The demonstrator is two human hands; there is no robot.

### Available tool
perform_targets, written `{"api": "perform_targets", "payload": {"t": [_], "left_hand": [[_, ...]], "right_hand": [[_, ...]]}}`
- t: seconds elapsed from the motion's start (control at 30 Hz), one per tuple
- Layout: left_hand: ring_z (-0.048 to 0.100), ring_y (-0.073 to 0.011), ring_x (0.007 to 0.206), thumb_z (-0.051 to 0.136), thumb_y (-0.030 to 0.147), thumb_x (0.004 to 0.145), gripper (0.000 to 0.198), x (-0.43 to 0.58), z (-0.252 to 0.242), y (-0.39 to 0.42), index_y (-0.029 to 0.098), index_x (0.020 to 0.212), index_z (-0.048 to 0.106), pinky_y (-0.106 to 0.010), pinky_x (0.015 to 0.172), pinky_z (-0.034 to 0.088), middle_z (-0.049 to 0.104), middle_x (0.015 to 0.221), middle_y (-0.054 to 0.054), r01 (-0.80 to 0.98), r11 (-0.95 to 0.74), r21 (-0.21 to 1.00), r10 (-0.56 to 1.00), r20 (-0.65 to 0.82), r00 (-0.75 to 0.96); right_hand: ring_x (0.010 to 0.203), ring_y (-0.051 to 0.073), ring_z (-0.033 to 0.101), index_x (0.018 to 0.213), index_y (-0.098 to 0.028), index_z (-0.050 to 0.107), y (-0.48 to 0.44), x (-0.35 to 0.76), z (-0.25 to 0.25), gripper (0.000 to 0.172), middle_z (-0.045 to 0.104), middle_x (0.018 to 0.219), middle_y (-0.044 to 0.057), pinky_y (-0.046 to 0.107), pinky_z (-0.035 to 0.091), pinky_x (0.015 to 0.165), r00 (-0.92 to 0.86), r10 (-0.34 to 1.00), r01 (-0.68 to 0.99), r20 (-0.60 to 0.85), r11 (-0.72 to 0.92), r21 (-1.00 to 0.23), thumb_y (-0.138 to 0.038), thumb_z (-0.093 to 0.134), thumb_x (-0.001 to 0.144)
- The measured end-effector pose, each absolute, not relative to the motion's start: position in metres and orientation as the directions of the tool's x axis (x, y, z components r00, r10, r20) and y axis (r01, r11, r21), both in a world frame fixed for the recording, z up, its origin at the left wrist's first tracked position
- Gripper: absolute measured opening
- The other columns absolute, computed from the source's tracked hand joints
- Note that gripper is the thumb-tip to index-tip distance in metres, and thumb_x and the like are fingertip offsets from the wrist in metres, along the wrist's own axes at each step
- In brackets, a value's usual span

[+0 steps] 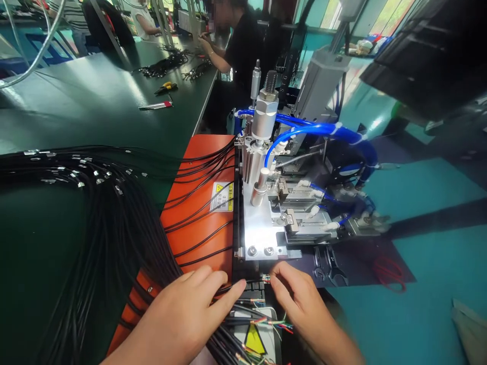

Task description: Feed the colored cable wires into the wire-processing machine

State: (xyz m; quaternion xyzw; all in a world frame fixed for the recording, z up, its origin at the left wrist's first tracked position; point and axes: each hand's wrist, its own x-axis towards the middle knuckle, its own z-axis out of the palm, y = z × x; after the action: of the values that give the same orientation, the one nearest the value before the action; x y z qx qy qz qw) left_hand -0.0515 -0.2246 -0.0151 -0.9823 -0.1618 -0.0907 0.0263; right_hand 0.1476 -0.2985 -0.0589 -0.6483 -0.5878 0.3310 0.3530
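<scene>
My left hand (pixel 186 309) is closed around a black cable (pixel 252 281), low in front of the metal fixture. My right hand (pixel 299 299) pinches at the cable's stripped end, where thin coloured wires (pixel 266 278) show beside the fingertips. Just above both hands stands the pneumatic press fixture (pixel 261 223), with a row of black cables (pixel 209 223) running into its left side. Under the hands lie several more cables (pixel 224 337) with bare coloured wire ends (pixel 262 321) fanned out to the right. Part of the held cable is hidden by my left fingers.
A thick bundle of black cables (pixel 125 213) hangs over the orange panel (pixel 198 213) and dark table (pixel 76 116). Blue air hoses (pixel 323 129) arch over the fixture. Wrenches (pixel 331 266) lie to the right. Farther off are pliers (pixel 166 88), a cutter (pixel 155 105) and a seated person (pixel 243 45).
</scene>
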Motion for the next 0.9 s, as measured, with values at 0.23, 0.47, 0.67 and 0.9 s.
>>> {"api": "perform_targets", "payload": {"t": [0.23, 0.47, 0.67, 0.9], "left_hand": [[0.054, -0.0128, 0.064, 0.016, 0.010, 0.095, 0.041, -0.052, -0.011, -0.224, 0.018, 0.100, 0.056, -0.021, 0.056, 0.045, 0.058, 0.073, -0.002, 0.371, -0.925, 0.086, 0.380, 0.245, 0.892], [0.043, -0.0116, 0.054, 0.021, 0.012, 0.095, 0.038, -0.050, -0.027, -0.213, 0.016, 0.088, 0.058, -0.019, 0.046, 0.033, 0.049, 0.061, 0.000, 0.320, -0.942, 0.101, 0.335, 0.324, 0.885], [0.044, -0.0141, 0.057, 0.019, 0.012, 0.094, 0.042, -0.049, -0.014, -0.212, 0.016, 0.084, 0.060, -0.021, 0.049, 0.034, 0.049, 0.064, -0.002, 0.338, -0.929, 0.149, 0.360, 0.157, 0.920], [0.045, -0.0141, 0.058, 0.018, 0.014, 0.095, 0.043, -0.050, -0.015, -0.211, 0.015, 0.086, 0.060, -0.021, 0.049, 0.035, 0.050, 0.064, -0.002, 0.303, -0.943, 0.141, 0.327, 0.208, 0.922]], "right_hand": [[0.055, 0.011, 0.036, 0.065, -0.021, 0.035, -0.302, 0.141, -0.062, 0.025, 0.036, 0.059, -0.005, 0.021, 0.029, 0.050, 0.122, 0.987, 0.392, -0.101, -0.142, -0.909, -0.028, 0.033, 0.088], [0.051, 0.010, 0.034, 0.063, -0.021, 0.039, -0.304, 0.131, -0.079, 0.024, 0.034, 0.057, -0.006, 0.021, 0.028, 0.047, 0.263, 0.955, 0.170, -0.141, -0.189, -0.967, -0.034, 0.040, 0.083], [0.049, 0.009, 0.030, 0.060, -0.020, 0.041, -0.300, 0.134, -0.076, 0.023, 0.032, 0.054, -0.007, 0.022, 0.024, 0.047, 0.302, 0.935, 0.119, -0.184, -0.229, -0.966, -0.032, 0.045, 0.079], [0.047, 0.010, 0.038, 0.059, -0.018, 0.045, -0.300, 0.134, -0.070, 0.028, 0.041, 0.051, -0.005, 0.021, 0.032, 0.046, 0.289, 0.931, -0.005, -0.221, -0.229, -0.973, -0.038, 0.044, 0.079]]}}
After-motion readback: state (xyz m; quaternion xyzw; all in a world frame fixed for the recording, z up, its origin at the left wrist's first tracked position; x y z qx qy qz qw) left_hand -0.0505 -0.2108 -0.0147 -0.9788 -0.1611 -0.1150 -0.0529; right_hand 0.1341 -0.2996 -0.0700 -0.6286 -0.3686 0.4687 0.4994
